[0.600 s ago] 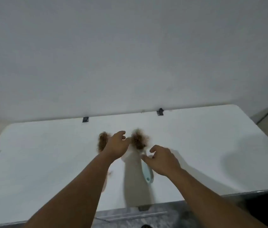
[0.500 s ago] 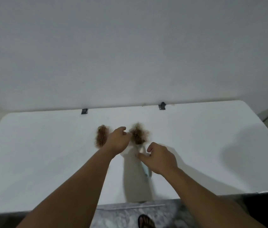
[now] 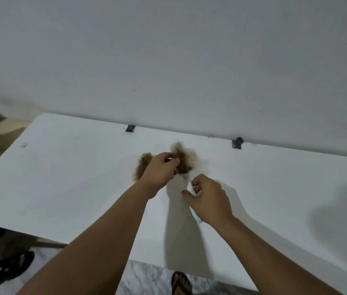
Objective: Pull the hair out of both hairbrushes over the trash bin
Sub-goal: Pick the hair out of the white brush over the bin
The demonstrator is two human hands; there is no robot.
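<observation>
Two hairbrushes clogged with brown hair lie on the white table (image 3: 61, 188). The right hairbrush (image 3: 182, 161) has a pale blue handle, and my right hand (image 3: 207, 200) is closed around that handle. My left hand (image 3: 160, 170) rests on the hair at the head of this brush, fingers pinched into it. The left hairbrush (image 3: 143, 166) lies just left of my left hand, its handle hidden under my wrist. No trash bin is in view.
The table stands against a plain white wall (image 3: 168, 60), with two dark clips (image 3: 130, 128) at its far edge. A dark sandal (image 3: 8, 271) lies on the marble floor at lower left, and my sandalled foot (image 3: 181, 283) shows below the table edge.
My right hand has closed on the blue handle and my left fingers have pinched into the hair. My head has turned left, so the table looks tilted.
</observation>
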